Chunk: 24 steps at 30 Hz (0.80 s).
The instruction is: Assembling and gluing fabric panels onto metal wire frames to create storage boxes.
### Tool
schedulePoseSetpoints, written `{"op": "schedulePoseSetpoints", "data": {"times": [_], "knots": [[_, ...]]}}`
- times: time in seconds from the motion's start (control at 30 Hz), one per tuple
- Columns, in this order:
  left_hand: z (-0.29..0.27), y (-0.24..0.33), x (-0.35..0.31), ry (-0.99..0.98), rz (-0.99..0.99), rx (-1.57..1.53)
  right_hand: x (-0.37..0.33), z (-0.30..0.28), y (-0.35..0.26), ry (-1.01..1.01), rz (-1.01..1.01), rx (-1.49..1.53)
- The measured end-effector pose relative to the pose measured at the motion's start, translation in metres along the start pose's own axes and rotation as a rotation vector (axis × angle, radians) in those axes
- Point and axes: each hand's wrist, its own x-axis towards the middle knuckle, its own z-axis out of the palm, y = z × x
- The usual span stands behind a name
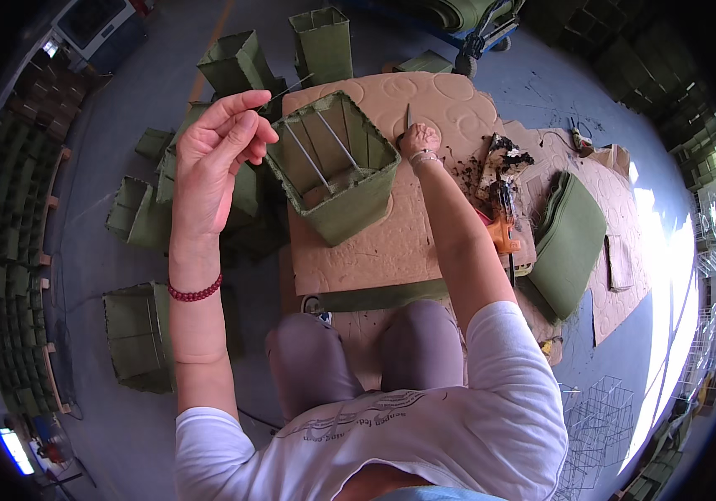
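A green felt box (345, 213), open at the top and with metal rods inside, stands tilted on a cardboard-covered work surface (358, 267). My left hand (223, 146) is raised beside the box's left rim, thumb and fingers pinched together. From the fingertips a thin strand (295, 84) runs up to the right; I cannot tell whether it is thread or wire. My right hand (421, 142) rests on the cardboard right of the box, closed around a tool with a thin pointed blade (410, 115). Its handle is mostly hidden.
A glue gun with an orange handle (502, 234) lies at right among dark residue. Beside it is a stack of green felt sheets (571, 242). More green boxes (323, 46) stand on the floor behind and left. Wire frames (600, 430) lie at lower right.
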Motion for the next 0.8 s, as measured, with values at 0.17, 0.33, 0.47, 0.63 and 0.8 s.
{"op": "schedulePoseSetpoints", "data": {"times": [0.17,0.33,0.47,0.63,0.8], "knots": [[-0.01,0.004,-0.006,-0.013,0.015,0.103,-0.031,-0.015,-0.037,-0.155,-0.183,-0.01],[-0.016,0.007,-0.002,-0.103,-0.003,0.165,-0.076,-0.048,-0.027,-0.09,-0.131,0.046],[-0.008,0.006,0.01,-0.179,0.018,0.254,-0.093,-0.062,0.003,-0.137,-0.164,-0.033],[0.002,0.001,0.03,-0.292,-0.012,0.312,-0.088,-0.088,0.092,-0.806,0.359,1.451],[-0.015,-0.002,0.037,-0.305,-0.033,0.381,-0.187,-0.217,0.054,-1.028,0.285,2.03]]}}
